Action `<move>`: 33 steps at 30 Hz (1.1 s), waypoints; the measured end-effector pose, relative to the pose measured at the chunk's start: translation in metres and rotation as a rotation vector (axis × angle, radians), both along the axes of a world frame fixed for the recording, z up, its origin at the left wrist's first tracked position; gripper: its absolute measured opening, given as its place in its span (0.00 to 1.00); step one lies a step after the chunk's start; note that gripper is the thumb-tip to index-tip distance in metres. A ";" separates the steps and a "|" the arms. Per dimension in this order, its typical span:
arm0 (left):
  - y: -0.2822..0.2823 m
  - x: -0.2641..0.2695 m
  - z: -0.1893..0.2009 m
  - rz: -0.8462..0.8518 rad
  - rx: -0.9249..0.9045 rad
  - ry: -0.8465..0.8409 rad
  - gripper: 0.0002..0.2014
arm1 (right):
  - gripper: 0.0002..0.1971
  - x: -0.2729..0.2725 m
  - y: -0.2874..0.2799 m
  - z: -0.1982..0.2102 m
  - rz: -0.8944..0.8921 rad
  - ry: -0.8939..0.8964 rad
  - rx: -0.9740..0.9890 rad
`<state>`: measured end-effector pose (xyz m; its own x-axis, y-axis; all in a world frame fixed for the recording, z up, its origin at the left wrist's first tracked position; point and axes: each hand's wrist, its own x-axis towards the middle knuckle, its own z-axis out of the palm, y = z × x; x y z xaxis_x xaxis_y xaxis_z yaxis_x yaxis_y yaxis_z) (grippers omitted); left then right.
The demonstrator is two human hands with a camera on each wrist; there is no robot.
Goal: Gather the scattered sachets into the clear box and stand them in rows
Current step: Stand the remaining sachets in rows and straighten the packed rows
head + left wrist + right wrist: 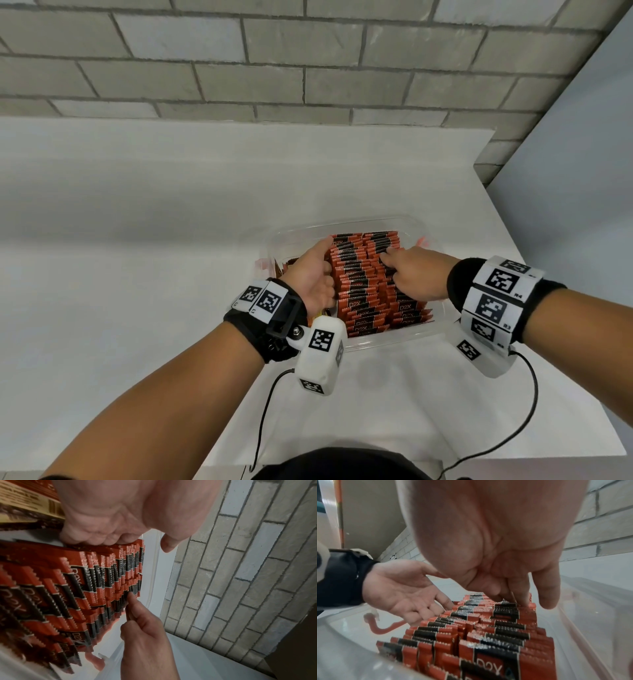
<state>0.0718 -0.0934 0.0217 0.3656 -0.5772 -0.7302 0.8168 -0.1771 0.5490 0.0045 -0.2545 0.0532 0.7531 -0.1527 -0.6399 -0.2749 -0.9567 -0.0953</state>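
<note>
A clear box [380, 340] stands on the white table. Inside it, red-and-black sachets [363, 277] stand upright in two packed rows. My left hand [318, 270] lies flat against the left side of the left row, palm toward the sachets [488, 628]. My right hand [407, 270] reaches in from the right, and its fingertips [520, 601] rest on the top edges of the right row. The left wrist view shows an extended finger of my right hand [142, 628] touching the sachets [85, 585] near the far end. Neither hand holds a loose sachet.
A printed carton [25, 500] with a barcode lies under my left wrist, left of the rows. The box has a red latch [385, 627] on its side. The table edge [548, 308] runs close on the right, and a brick wall [308, 68] stands behind.
</note>
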 end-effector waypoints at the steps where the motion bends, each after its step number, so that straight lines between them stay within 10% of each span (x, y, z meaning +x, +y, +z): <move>1: 0.000 0.001 -0.001 0.003 0.004 0.005 0.36 | 0.27 0.000 0.000 0.001 -0.005 -0.006 0.008; 7: 0.006 0.001 -0.001 -0.033 0.025 0.055 0.38 | 0.11 -0.019 -0.006 0.015 -0.008 -0.065 0.026; 33: -0.003 -0.005 -0.008 0.057 0.055 0.099 0.37 | 0.13 -0.041 0.000 -0.004 -0.102 -0.016 0.134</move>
